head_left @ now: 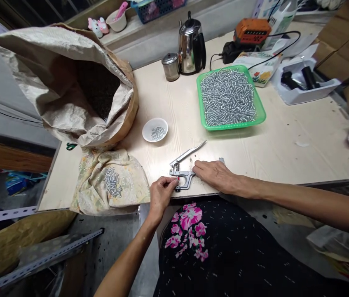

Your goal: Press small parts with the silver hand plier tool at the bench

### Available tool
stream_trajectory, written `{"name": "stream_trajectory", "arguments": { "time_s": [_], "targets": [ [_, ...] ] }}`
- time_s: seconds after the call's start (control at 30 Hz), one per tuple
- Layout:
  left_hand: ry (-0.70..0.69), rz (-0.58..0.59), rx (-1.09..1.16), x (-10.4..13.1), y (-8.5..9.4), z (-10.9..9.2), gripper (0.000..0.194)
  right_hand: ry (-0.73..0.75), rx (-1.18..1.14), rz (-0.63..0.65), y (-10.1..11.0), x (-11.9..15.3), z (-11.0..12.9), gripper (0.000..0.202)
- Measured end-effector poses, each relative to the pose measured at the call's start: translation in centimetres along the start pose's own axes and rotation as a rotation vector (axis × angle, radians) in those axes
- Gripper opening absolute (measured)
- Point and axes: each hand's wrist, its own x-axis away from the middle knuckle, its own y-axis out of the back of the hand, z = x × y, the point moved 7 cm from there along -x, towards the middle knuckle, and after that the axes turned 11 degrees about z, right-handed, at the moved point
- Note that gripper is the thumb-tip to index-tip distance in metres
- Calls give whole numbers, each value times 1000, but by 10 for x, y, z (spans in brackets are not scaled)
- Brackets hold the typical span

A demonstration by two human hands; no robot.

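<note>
A silver hand-press plier [187, 175] with a spring and a raised upper lever lies at the table's front edge. My left hand [162, 194] is at its jaw end, thumb and fingertips pinched on something too small to make out. My right hand [216, 175] has its fingers wrapped round the plier's handle end. Left of my left hand, small metal pieces [113, 182] are heaped on a patterned cloth [90, 194]. Similar small pieces lie in a white bowl [150, 138] beyond the plier. A green basket [262, 113] at the back right is filled with such pieces.
A large open sack [125, 123] stands at the back left. Behind the work area are a metal kettle [189, 49] and a lidded metal cup [171, 68]. An orange battery [252, 31] and a white tray [308, 95] sit at the back right.
</note>
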Motion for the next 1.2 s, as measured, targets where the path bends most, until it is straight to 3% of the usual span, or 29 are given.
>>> {"name": "stream_trajectory", "arguments": {
  "time_s": [0.23,0.43,0.8,0.97,1.2],
  "targets": [
    [76,64,30,-1,-2,6,37,-10,47,-26,6,3,6,22],
    [63,68,-92,-3,-1,6,35,8,131,-83,6,3,9,23],
    [100,201,-137,-3,-2,16,36,71,181,-137,6,5,13,23],
    [46,216,-152,-3,-4,19,34,100,196,-120,2,6,15,23],
    [82,205,-214,-3,-4,20,30,142,159,-75,7,3,12,14]
  ]
}}
